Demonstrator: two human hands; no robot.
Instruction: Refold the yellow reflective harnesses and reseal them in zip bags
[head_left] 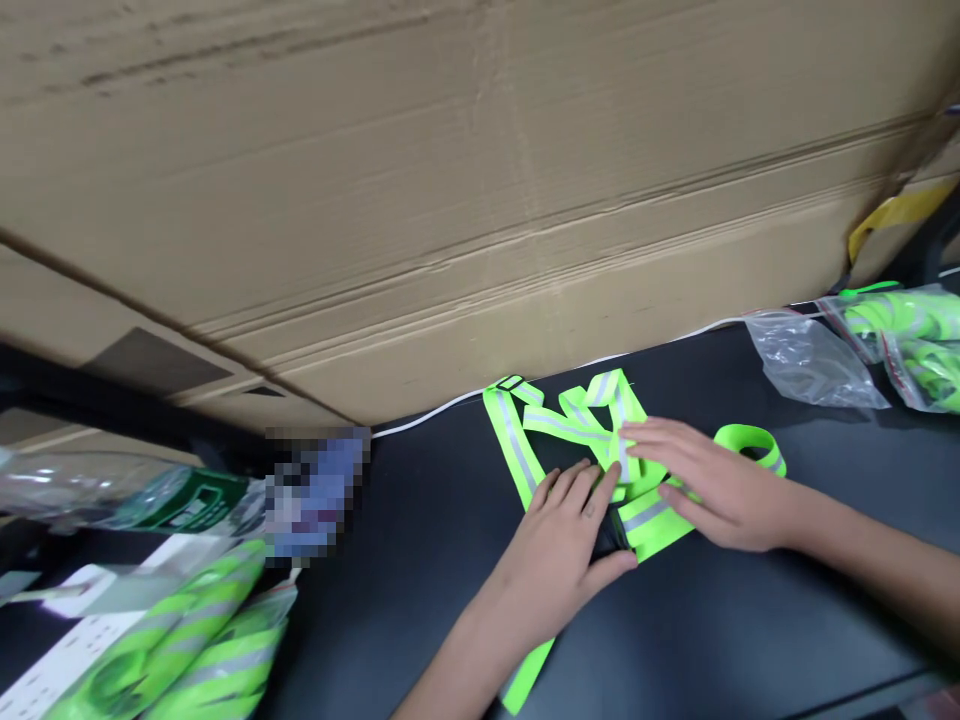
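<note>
A neon-green reflective strap harness (512,445) with a grey stripe lies loosely folded on the black tabletop (405,600). A dark slider buckle (510,383) sits at its far left corner. My left hand (566,545) rests palm down on the straps, fingers stretched out and thumb apart. Beneath that hand a black piece, perhaps a buckle, shows only in part. My right hand (712,490) lies over the folded bands to the right, fingers extended and thumb spread. A loop of strap (752,445) curls behind the right wrist.
A large cardboard box (480,220) walls off the back, with a white cable (442,407) along its foot. Bagged green straps (915,320) and a clear plastic bag (814,360) lie right. At left are a bottle (187,495), power strip (67,660) and more bagged straps (217,660).
</note>
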